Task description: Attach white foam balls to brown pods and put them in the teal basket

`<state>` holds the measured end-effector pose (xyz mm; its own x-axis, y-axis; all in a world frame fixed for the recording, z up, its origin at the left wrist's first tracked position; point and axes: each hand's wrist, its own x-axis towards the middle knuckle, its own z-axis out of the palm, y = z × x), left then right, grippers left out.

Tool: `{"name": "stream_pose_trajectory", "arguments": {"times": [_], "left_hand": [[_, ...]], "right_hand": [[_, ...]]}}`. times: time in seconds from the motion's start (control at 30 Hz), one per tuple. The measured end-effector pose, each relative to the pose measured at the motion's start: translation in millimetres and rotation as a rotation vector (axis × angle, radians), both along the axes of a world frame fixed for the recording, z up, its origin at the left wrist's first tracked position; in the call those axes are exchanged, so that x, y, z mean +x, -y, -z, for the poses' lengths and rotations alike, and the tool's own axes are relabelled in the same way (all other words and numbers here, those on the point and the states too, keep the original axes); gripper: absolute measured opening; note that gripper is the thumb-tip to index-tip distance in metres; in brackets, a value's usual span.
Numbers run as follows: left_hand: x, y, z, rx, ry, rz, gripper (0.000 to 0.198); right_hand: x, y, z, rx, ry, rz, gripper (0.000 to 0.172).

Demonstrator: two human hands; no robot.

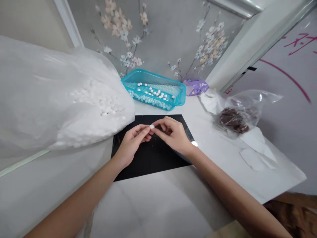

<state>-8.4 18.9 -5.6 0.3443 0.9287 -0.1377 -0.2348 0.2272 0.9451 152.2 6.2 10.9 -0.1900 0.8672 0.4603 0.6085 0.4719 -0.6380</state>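
A small white ball (152, 126) is pinched at the fingertips, where both hands meet above a black sheet (148, 162). My left hand (135, 140) grips it from the left with thumb and fingers closed. From the other side, the thumb and index finger of my right hand (174, 134) touch it too. Dark brown bits (159, 127) show beside the right fingers; whether they lie on the sheet or are held, I cannot tell. Just behind the sheet stands a turquoise plastic basket (182, 96) with several similar white balls in it.
A big translucent bag (99, 99) full of white balls bulges in from the left, reaching the sheet's edge. To the right lie a clear bag of dark brown material (234, 120) and white tissues (257, 142). A purple packet (196, 87) sits beside the basket, against the wall.
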Motion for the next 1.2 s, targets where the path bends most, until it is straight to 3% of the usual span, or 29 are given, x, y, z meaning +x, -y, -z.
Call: {"name": "stream_pose_trajectory", "arguments": {"times": [0.27,0.43,0.57,0.7,0.9,1.2], "left_hand": [[-0.4,0.3,-1.1,-0.021,-0.008,-0.020,0.021],[0.6,-0.4,-1.1,-0.049,-0.020,-0.062,0.021],[1.0,-0.9,-0.5,-0.058,-0.014,-0.061,0.020],[1.4,-1.1,-0.2,-0.057,-0.014,-0.059,0.019],[2.4,0.8,-1.2,0.000,-0.098,-0.034,0.024],[2.5,0.7,0.6,0.018,-0.102,-0.027,0.024]], "right_hand": [[4.7,7.0,9.5,-0.039,-0.024,0.031,0.022],[12.8,2.1,26.0,-0.146,0.108,0.133,0.010],[12.3,0.1,28.5,-0.174,0.099,0.115,0.013],[7.6,0.4,25.9,-0.242,-0.193,0.118,0.011],[-1.3,4.9,22.6,-0.616,-0.857,-0.110,0.022],[-1.7,5.8,21.8,-0.634,-0.931,-0.136,0.023]]}}
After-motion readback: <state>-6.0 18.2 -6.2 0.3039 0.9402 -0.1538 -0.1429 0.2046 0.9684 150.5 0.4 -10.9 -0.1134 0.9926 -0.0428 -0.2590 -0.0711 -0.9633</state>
